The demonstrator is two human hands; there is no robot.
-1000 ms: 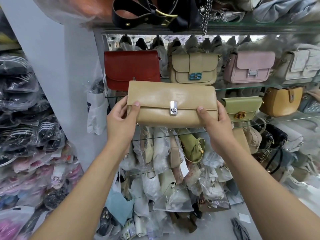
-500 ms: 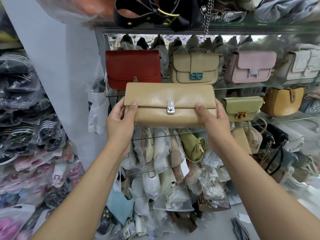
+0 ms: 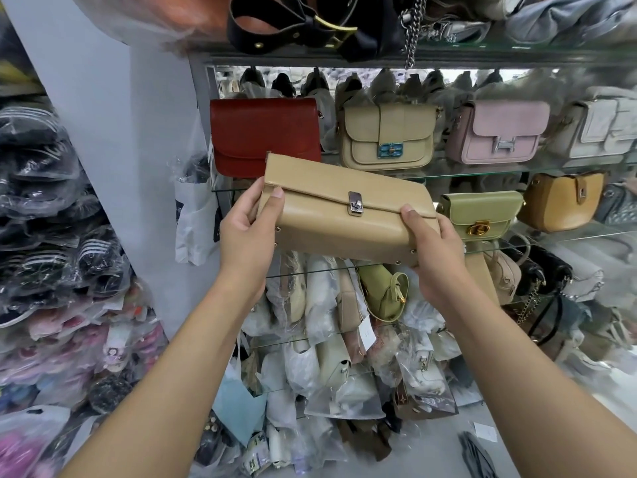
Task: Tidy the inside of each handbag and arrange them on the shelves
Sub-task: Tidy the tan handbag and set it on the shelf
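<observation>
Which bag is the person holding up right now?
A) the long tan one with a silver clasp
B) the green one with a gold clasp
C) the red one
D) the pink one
A: the long tan bag is held at both ends in front of the shelves, while the red bag, the pink bag and the green bag sit on the glass.
</observation>
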